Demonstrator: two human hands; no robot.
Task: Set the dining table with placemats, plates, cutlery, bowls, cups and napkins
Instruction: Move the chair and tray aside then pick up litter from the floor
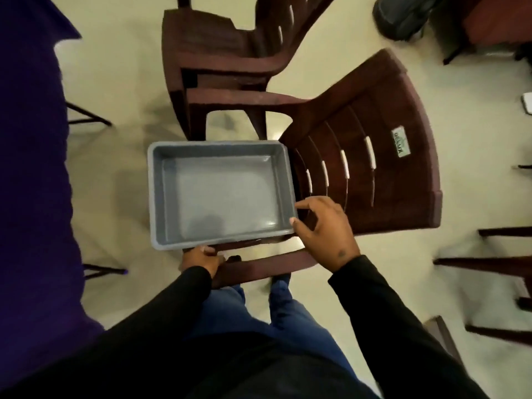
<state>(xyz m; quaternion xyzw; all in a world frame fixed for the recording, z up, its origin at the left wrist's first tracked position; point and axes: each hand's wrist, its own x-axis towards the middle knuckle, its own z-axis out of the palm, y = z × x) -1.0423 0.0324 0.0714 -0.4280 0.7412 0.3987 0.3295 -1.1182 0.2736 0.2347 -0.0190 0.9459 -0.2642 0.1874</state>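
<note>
We hold a grey plastic tub (221,191) over the seat of a brown plastic chair (374,156); we see nothing inside it. Our left hand (201,259) grips its near rim, fingers curled under. Our right hand (322,228) pinches the near right corner. A second brown chair (218,61) stands beyond, and a purple cloth (31,174) lies at left

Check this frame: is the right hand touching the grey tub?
Touching. The head view shows the right hand's thumb on the grey tub's near right corner rim.
</note>
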